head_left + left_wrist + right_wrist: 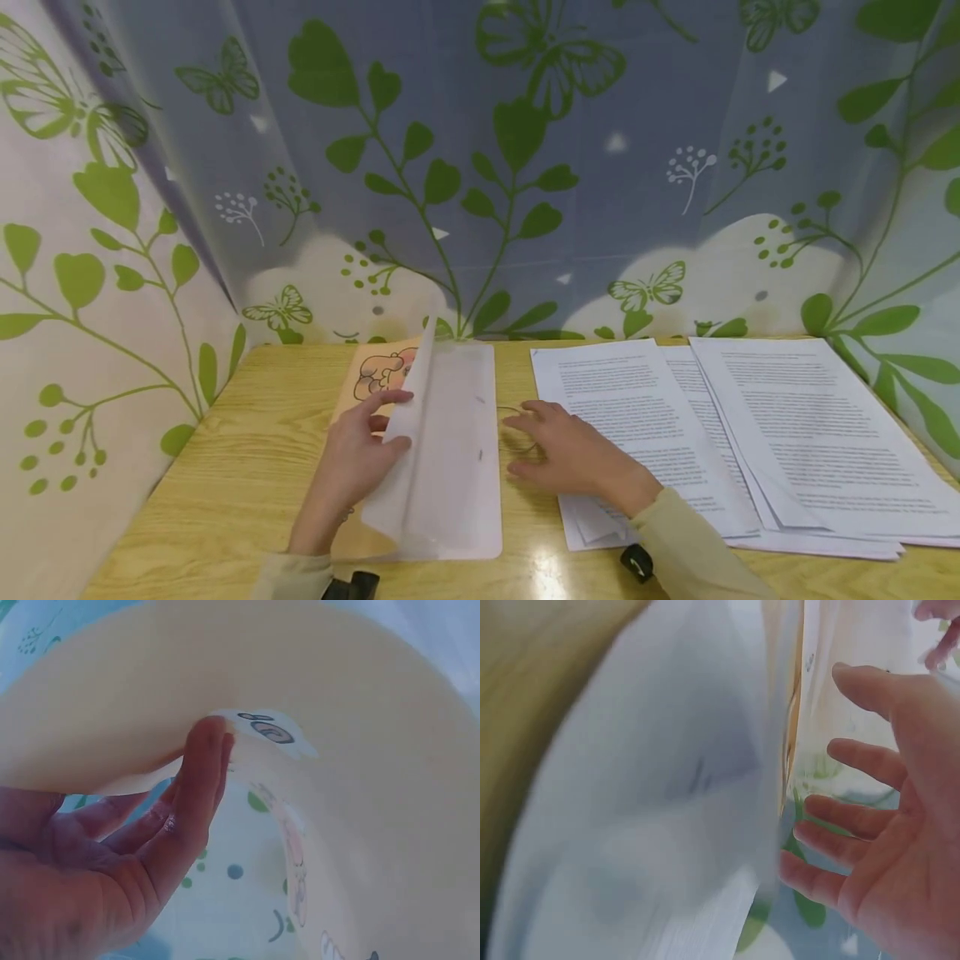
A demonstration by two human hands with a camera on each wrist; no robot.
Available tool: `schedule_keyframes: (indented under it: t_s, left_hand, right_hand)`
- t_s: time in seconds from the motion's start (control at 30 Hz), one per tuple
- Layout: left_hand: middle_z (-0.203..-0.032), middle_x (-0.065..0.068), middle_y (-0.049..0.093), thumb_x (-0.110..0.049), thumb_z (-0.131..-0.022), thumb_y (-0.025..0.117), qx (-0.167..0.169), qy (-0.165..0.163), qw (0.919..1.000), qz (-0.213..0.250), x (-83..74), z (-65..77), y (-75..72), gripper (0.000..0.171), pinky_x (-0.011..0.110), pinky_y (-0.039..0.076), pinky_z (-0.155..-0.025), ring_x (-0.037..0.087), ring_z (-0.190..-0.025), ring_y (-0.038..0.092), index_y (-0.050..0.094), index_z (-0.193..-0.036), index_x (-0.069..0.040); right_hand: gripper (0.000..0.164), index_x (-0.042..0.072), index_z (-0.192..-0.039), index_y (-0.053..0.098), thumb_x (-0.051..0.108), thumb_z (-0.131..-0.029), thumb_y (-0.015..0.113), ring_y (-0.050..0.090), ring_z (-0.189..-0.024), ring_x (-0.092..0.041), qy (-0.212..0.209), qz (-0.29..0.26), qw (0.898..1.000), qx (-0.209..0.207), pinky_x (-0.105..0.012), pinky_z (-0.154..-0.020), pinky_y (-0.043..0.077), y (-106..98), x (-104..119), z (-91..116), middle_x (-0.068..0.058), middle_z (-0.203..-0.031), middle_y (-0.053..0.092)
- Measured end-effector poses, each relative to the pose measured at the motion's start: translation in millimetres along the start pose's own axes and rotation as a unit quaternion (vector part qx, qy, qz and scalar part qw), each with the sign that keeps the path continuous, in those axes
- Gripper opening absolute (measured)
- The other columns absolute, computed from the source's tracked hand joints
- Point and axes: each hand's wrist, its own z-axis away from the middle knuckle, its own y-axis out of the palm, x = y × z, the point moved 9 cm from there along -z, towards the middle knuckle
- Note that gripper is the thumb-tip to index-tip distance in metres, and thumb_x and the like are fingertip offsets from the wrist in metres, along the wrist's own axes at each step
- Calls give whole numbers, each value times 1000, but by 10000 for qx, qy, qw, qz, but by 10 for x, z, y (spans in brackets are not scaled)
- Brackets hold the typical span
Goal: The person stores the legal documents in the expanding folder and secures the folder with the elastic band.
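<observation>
Folder (457, 475) lies mid-table (217, 450), cartoon cover (382, 371) bowed up. Cover looks springy: if left hand (356, 454) slips, it'd likely flop. Left thumb and forefinger sit apart at the cover; can't tell if they pinch. Folder's the only container: pale inside, small dark marks, contents unclear. Right hand (570, 450) spread, holding nothing. Careless right sleeve (693, 542) could skew the loose papers (615, 400).
</observation>
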Motion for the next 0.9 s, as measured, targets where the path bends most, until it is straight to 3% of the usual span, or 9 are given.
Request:
schedule_keyframes:
  t_s: [0.33, 0.57, 0.9]
  left_hand:
    - [-102, 16, 75, 1, -83, 67, -21, -138, 9972, 740, 29, 11, 93, 52, 33, 57, -65, 20, -74, 71, 67, -131, -19]
    - [-105, 17, 73, 1, -82, 68, -71, -236, 9961, 852, 46, 29, 114, 53, 34, 58, -65, 20, -76, 70, 67, -131, -20]
    - [-103, 18, 74, 4, -81, 67, -89, -40, 9947, 1023, -9, 83, 130, 52, 34, 58, -65, 20, -75, 71, 69, -128, -17]
  right_hand:
    - [56, 14, -146, 56, 37, -96, 68, 49, -138, -43, 370, 357, 9985, -203, -59, -104, 48, -155, -312, 211, -21, -153, 48]
    - [55, 13, -144, 58, 36, -95, 69, 51, -135, -45, 537, 441, 9965, -458, -61, -101, 49, -304, -506, 390, -22, -150, 50]
    - [58, 14, -143, 60, 42, -94, 71, 54, -131, -46, 724, 560, 9920, -867, -63, -97, 50, -496, -744, 636, -21, -144, 56]
